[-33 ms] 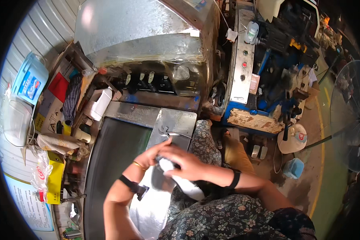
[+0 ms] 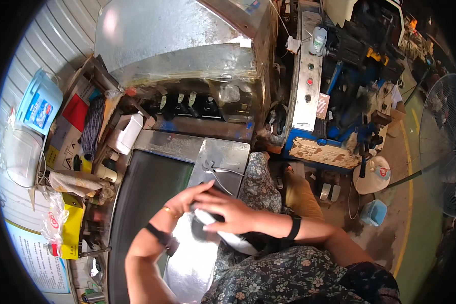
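Over the shiny metal shelf (image 2: pixel 223 152) in front of me, my two hands meet around a white and black shoe-shaped piece (image 2: pixel 203 217). My right hand (image 2: pixel 230 212) is closed over it from the right, thumb and fingers on its black part. My left hand (image 2: pixel 183 200) grips its far left side; some of its fingers are hidden behind the right ones. The piece's white end (image 2: pixel 240 244) slants down toward my lap. Just beyond my fingers, a metal pincer-like tool (image 2: pixel 207 165) with a pale handle lies on the shelf.
A dark conveyor belt (image 2: pixel 159 185) runs along the left of the shelf. Several black shoe-like pieces (image 2: pixel 191 105) stand in the machine opening ahead. A blue machine with a button panel (image 2: pixel 304 106) is at the right, beside a round stool (image 2: pixel 372 175) and a floor fan (image 2: pixel 443 126).
Both hands have drawn slightly nearer to me with the white and black piece. More of the pincer-like tool on the shelf shows now.
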The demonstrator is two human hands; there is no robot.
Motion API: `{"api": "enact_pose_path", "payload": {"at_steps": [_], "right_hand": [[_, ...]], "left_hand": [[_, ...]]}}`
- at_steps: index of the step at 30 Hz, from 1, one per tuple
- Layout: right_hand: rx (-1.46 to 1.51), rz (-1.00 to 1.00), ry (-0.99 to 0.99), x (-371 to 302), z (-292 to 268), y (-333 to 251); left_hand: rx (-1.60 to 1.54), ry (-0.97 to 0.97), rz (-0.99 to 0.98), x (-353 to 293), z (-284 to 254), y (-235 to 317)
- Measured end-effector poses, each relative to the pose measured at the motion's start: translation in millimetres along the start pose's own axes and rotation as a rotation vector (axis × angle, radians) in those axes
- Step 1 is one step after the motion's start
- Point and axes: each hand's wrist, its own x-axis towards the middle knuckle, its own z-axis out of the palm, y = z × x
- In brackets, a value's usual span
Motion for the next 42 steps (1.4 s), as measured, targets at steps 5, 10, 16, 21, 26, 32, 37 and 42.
{"api": "enact_pose_path", "payload": {"at_steps": [5, 10, 16, 21, 26, 32, 37, 42], "right_hand": [[0.597, 0.333, 0.143, -9.8, 14.8, 60.4], [-0.136, 0.446, 0.379, -51.4, -3.1, 132.2], [-0.569, 0.091, 0.252, -60.8, 8.5, 150.3], [-0.571, 0.034, 0.242, -58.6, 9.3, 153.5], [-0.573, 0.05, 0.217, -58.6, -3.9, 160.5], [-0.458, -0.001, 0.136, -40.8, 5.7, 151.3], [-0.554, 0.07, 0.216, -57.7, -1.1, 157.2], [-0.497, 0.011, 0.118, -56.4, 9.2, 152.6]], "left_hand": [[-0.166, 0.067, 0.224, -57.7, -25.6, -23.6], [-0.13, 0.419, 0.712, -75.2, -41.2, -14.3], [-0.185, 0.64, 1.115, 2.9, -67.1, 69.6], [0.517, 1.121, 1.225, 144.5, -108.6, 133.6], [0.79, 1.324, 0.735, 235.6, -108.1, 149.7], [0.306, 1.224, 1.039, 217.2, -172.8, 43.3], [0.442, 1.229, 0.802, 102.8, -92.3, -121.0], [0.569, 1.569, 0.359, -12.6, -30.5, -345.7]]}}
